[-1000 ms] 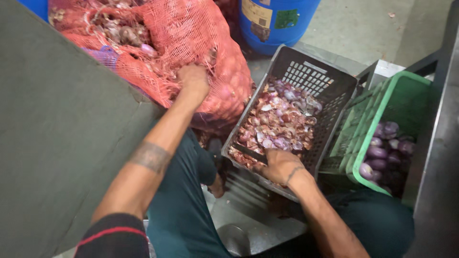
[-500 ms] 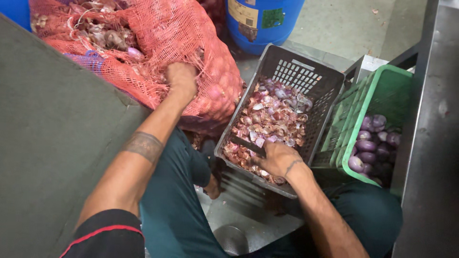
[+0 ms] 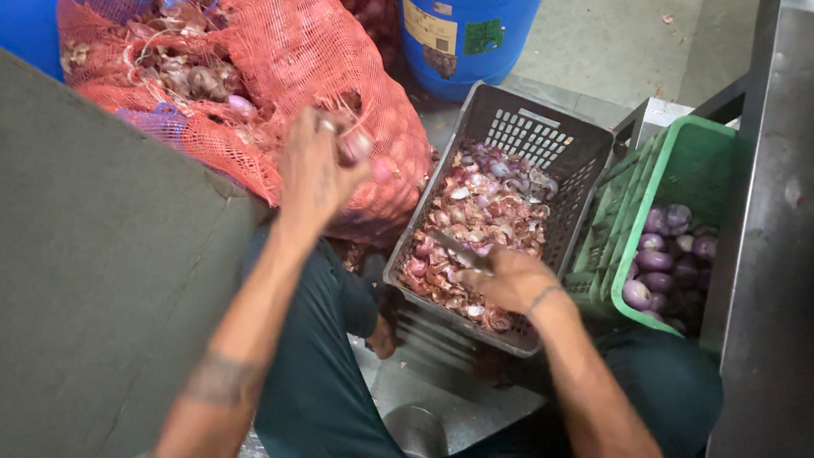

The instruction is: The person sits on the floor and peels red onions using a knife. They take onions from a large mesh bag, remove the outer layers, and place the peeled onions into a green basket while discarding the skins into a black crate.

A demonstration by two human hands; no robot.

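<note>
The big orange-red mesh sack (image 3: 280, 93) of unpeeled onions slumps in front of my knees, soft netting over hard lumps. Behind it stands one blue plastic drum (image 3: 466, 38). Beside the sack sits one dark grey slotted plastic crate (image 3: 543, 140), heaped with papery purple skins and trimmings, and just right of it one green plastic crate (image 3: 704, 161) holding about a dozen peeled purple onions (image 3: 661, 254).

My left hand (image 3: 318, 170) is raised in front of the sack, its fingers curled around one purple onion (image 3: 354, 146). I judge it firm and fairly light, with loose dry skin that can slip, so it is best gripped around the middle. My right hand (image 3: 509, 280) rests over the grey crate's near edge, fingers closed on a slim knife (image 3: 454, 250), blade lying over the peelings.
</note>
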